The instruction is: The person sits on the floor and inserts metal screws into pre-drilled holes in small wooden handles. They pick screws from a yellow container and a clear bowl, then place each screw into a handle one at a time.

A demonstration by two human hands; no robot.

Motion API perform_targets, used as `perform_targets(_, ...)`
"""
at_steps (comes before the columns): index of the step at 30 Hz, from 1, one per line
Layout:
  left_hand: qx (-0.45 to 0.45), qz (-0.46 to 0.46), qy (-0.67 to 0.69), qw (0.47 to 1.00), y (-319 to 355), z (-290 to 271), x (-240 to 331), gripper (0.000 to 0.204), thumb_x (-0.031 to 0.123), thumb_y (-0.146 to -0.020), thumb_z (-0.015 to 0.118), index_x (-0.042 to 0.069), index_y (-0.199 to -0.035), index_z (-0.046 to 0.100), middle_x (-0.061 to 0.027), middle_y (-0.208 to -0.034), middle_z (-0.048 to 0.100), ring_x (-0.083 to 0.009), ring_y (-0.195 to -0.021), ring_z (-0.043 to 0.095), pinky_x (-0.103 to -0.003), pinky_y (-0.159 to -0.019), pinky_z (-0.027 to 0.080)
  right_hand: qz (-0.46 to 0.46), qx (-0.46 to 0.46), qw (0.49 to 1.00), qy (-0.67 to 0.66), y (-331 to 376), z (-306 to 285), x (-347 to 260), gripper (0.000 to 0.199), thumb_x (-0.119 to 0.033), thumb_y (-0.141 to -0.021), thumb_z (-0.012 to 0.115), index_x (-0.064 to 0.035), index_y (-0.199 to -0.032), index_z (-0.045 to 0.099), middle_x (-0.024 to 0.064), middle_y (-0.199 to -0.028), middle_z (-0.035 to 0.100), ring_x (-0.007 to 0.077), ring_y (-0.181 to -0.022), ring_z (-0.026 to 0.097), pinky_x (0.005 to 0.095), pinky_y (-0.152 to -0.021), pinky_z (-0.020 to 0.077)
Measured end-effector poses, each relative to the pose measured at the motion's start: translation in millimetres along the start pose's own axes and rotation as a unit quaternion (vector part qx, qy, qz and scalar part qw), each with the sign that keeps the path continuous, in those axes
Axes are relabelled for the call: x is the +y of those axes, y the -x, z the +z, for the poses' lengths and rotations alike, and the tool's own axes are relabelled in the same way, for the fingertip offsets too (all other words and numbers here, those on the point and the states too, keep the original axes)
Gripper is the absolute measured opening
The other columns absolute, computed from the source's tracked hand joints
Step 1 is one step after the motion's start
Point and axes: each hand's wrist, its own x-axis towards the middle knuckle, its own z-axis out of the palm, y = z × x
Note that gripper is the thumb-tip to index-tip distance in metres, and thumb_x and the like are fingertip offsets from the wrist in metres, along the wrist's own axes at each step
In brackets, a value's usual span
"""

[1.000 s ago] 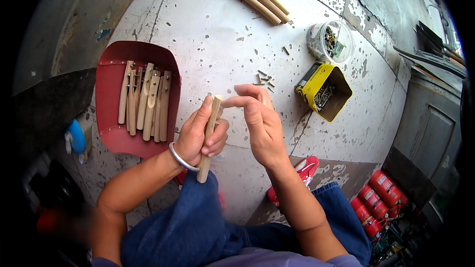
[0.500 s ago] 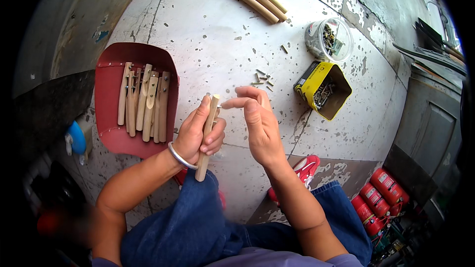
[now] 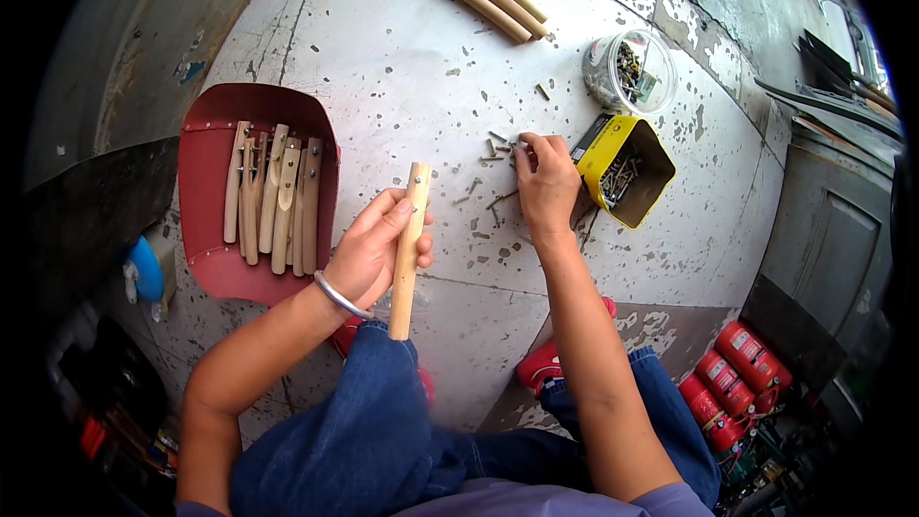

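Note:
My left hand [image 3: 373, 247] is closed around a pale wooden handle [image 3: 407, 278], held nearly upright. Small metal fastener ends [image 3: 417, 178] show near its top. On the floor, my right hand [image 3: 549, 184] bends down at the loose bolts [image 3: 492, 159], its thumb and fingers drawn together. A short metal bolt [image 3: 523, 145] shows at its fingertips, partly hidden by them. Right beside that hand a yellow and black box [image 3: 607, 165] holds many bolts [image 3: 620, 182]. To the left, a red dustpan-shaped scoop [image 3: 206, 201] holds several wooden handles [image 3: 283, 201] fitted with fasteners.
A clear plastic tub [image 3: 600, 70] with small hardware stands behind the yellow box. Several plain wooden handles [image 3: 479, 0] lie at the far side of the floor. Red fire extinguishers [image 3: 728, 378] are at the lower right, near a grey cabinet [image 3: 833, 249].
My right hand has left the handle's top and moved right and down to the bolts on the floor. My left hand keeps the handle, turned slightly so its fasteners face up.

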Motion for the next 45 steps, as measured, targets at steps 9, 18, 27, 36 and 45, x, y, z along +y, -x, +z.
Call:
perform_targets(9,-0.008,-0.019,0.002,1.0,5,6,5,0.032,0.034,-0.101,0.042,0.008,-0.119,0.043,-0.0052,-0.086,0.053,-0.013,-0.07,0.053,-0.026,-0.057,0.044,0.147,-0.053,0.955,-0.252,0,-11,-17,0.012,-0.011,-0.083,0.067,-0.002,-0.091,0.067,0.0054,-0.082,0.066,0.0159,-0.065,0.063,0.0274,-0.061,0.0491)
perform_targets(18,-0.014,0.024,0.043,0.999,2,8,2,0.029,0.032,-0.102,0.04,0.005,-0.106,0.049,-0.0044,-0.086,0.053,-0.0122,-0.07,0.053,-0.024,-0.054,0.044,0.331,-0.207,0.662,-0.639,43,-38,-111,0.019,-0.013,-0.088,0.066,0.0025,-0.1,0.066,0.0059,-0.088,0.065,0.012,-0.084,0.06,0.0275,-0.08,0.0476)
perform_targets(27,-0.007,0.047,0.057,0.997,1,10,3,0.029,0.032,-0.102,0.04,0.005,-0.104,0.049,-0.0049,-0.084,0.054,-0.0116,-0.069,0.053,-0.024,-0.055,0.044,0.352,-0.197,0.654,-0.64,46,-33,-116,0.02,-0.013,-0.09,0.064,0.003,-0.102,0.064,0.0048,-0.086,0.065,0.011,-0.079,0.059,0.0268,-0.075,0.0487)
perform_targets(36,-0.009,0.056,0.051,0.997,2,7,2,0.028,0.031,-0.102,0.04,0.004,-0.104,0.049,-0.005,-0.083,0.054,-0.0112,-0.067,0.053,-0.024,-0.055,0.045,0.337,-0.208,0.671,-0.627,44,-34,-118,0.019,-0.011,-0.09,0.063,0.0034,-0.103,0.063,0.0055,-0.086,0.065,0.0104,-0.078,0.06,0.0275,-0.073,0.0497)
perform_targets(45,-0.004,0.054,0.03,0.998,1,10,4,0.027,0.031,-0.101,0.04,0.004,-0.104,0.048,-0.0043,-0.082,0.053,-0.0109,-0.066,0.052,-0.023,-0.054,0.045,0.279,-0.198,0.761,-0.55,44,-31,-110,0.016,-0.011,-0.086,0.067,0.0033,-0.094,0.067,0.0065,-0.084,0.065,0.0125,-0.082,0.06,0.0291,-0.079,0.0465)
